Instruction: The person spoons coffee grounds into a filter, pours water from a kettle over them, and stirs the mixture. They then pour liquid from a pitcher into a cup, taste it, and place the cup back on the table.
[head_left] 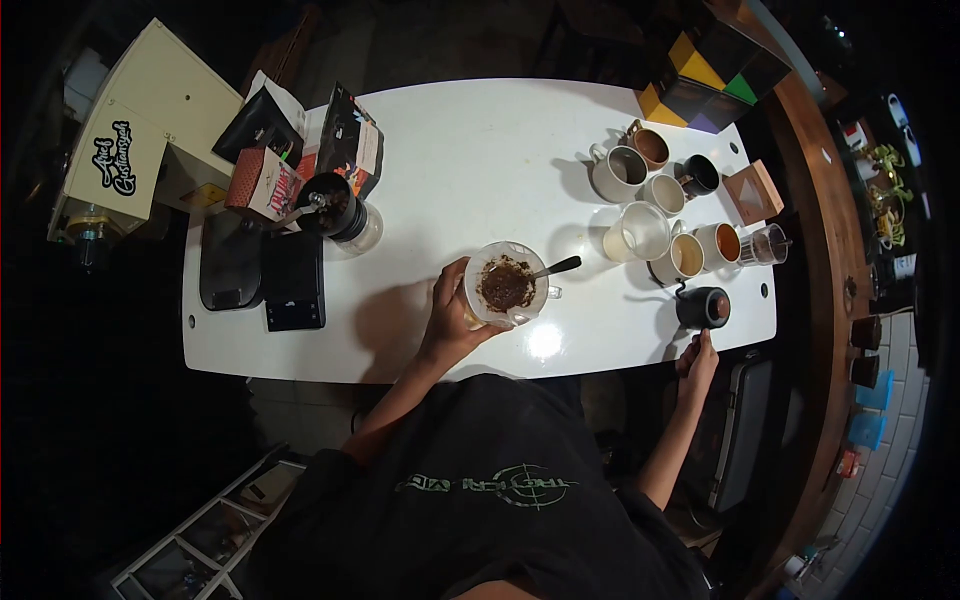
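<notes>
Near the front middle of the white table stands a coffee dripper (478, 277) lined with a pale filter. Wet dark coffee grounds (508, 284) lie inside it, and a spoon (560, 267) with a black handle leans across its rim. A clear glass handle (555, 292) shows at its right side; the vessel below is mostly hidden. My left hand (452, 318) curls around the dripper's left and front side. To the right, my right hand (697, 362) is closed at the handle of a black gooseneck kettle (703, 308), near the table's front edge.
Several mugs (619, 172) and a glass server (638, 234) crowd the right side of the table (480, 140). On the left are a hand grinder (327, 205), a black scale (294, 290), coffee packages (352, 143) and a cream machine (115, 130). A patterned box (697, 85) stands at the back right.
</notes>
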